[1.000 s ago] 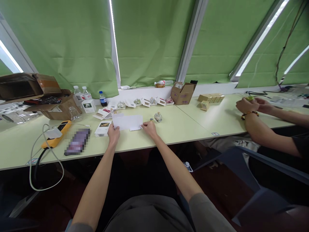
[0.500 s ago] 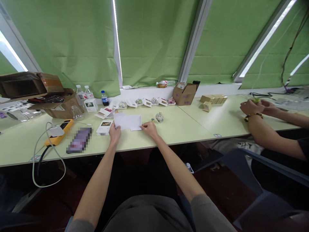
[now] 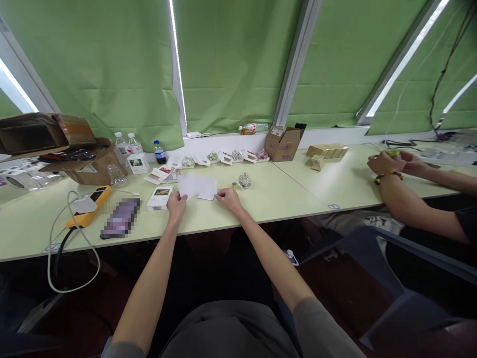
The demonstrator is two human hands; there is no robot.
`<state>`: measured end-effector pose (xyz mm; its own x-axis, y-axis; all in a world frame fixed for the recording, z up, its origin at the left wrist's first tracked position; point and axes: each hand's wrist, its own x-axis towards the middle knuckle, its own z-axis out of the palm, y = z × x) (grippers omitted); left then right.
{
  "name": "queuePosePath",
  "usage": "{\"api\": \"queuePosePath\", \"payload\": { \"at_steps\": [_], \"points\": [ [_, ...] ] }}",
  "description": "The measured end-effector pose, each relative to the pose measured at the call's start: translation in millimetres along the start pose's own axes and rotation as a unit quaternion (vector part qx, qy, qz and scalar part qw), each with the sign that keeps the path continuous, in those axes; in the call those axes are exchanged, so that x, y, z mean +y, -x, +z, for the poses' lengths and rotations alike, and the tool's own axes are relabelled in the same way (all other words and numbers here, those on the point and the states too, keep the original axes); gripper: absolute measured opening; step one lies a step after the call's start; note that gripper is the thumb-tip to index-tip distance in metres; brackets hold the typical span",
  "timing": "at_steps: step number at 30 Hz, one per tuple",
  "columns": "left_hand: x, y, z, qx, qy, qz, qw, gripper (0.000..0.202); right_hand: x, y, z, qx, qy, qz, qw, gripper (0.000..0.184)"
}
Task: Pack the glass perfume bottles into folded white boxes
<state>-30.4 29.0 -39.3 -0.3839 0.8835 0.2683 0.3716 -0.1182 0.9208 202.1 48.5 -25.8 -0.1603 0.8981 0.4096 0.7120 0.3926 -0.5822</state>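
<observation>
I read this as a card-handling step — my left hand (image 3: 176, 206) and right hand (image 3: 228, 199) pinch opposite ends of the white card (image 3: 197, 186), near the front edge of the table (image 3: 283, 201). Next calls, I judge, for light, even pressure. A white box (image 3: 159, 198) crowds the left hand — open tabletop lies right of the round glass piece (image 3: 244, 180).

A worker wears a dark grey short-sleeved shirt (image 3: 231, 330), its plain fabric creased in soft folds across the front. The right sleeve (image 3: 320, 325), in the same muted grey, is loose and wide at its hem; of the left sleeve (image 3: 124, 349), only the lower part is in frame. Slender bare forearms (image 3: 270, 253) taper to narrow wrists and the bare left hand (image 3: 176, 206) and right hand (image 3: 228, 199). Black legwear (image 3: 208, 273) fades into shadow, its detail lost.
</observation>
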Motion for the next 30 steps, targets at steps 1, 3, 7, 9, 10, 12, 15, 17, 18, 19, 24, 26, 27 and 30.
{"api": "queuePosePath", "payload": {
  "at_steps": [1, 3, 7, 9, 10, 12, 15, 17, 18, 19, 24, 26, 27, 30],
  "points": [
    [1.7, 0.6, 0.0, -0.01, -0.006, 0.003, 1.0, 0.025, 0.1, 0.1, 0.3, -0.003, 0.0, -0.004, 1.0, 0.021],
    [5.4, 2.0, -0.2, -0.016, -0.022, 0.004, 1.0, 0.024, 0.4, 0.4, 0.6, -0.006, 0.0, -0.008, 1.0, 0.021],
    [11.5, 5.6, -1.9, -0.009, -0.043, -0.003, 0.999, 0.023, 1.3, 0.1, 0.8, -0.008, 0.004, -0.011, 1.0, 0.021],
    [13.6, 7.4, -2.5, -0.014, -0.044, -0.005, 0.999, 0.023, 1.8, -0.4, 1.0, -0.007, 0.006, -0.011, 1.0, 0.021],
    [14.5, 8.2, -2.7, -0.015, -0.041, -0.006, 0.999, 0.023, 2.1, -0.7, 1.1, -0.008, 0.006, -0.01, 1.0, 0.021],
    [16.1, 9.7, -2.7, -0.014, -0.034, -0.008, 0.999, 0.022, 2.3, -1.2, 1.3, -0.009, 0.006, -0.008, 1.0, 0.021],
    [18.1, 11.5, -2.2, -0.01, -0.025, -0.02, 0.999, 0.02, 1.9, -1.4, 1.1, -0.012, 0.01, -0.004, 1.0, 0.021],
    [19.4, 12.4, -2.0, -0.01, -0.019, -0.03, 0.999, 0.018, 1.0, -0.8, 0.5, -0.011, 0.017, -0.002, 1.0, 0.022],
    [20.1, 12.6, -2.1, -0.01, -0.012, -0.034, 0.999, 0.017, 0.5, -0.4, 0.1, -0.01, 0.019, -0.003, 1.0, 0.022],
    [20.9, 12.8, -2.2, -0.011, -0.003, -0.035, 0.999, 0.017, -0.2, 0.1, -0.3, -0.01, 0.021, -0.005, 1.0, 0.022],
    [23.8, 13.3, -3.1, -0.051, 0.058, -0.023, 0.997, 0.025, -3.4, 1.9, -2.3, -0.015, 0.029, -0.012, 0.999, 0.026],
    [24.3, 13.9, -3.7, -0.069, 0.075, -0.019, 0.995, 0.028, -4.1, 1.9, -2.6, -0.017, 0.031, -0.011, 0.999, 0.027],
    [24.4, 14.3, -4.2, -0.077, 0.08, -0.016, 0.994, 0.029, -4.2, 1.8, -2.7, -0.018, 0.03, -0.01, 0.999, 0.027],
    [24.5, 15.4, -5.8, -0.092, 0.082, -0.019, 0.992, 0.031, -4.0, 1.2, -2.6, -0.022, 0.026, -0.007, 0.999, 0.029]
  ]
}}
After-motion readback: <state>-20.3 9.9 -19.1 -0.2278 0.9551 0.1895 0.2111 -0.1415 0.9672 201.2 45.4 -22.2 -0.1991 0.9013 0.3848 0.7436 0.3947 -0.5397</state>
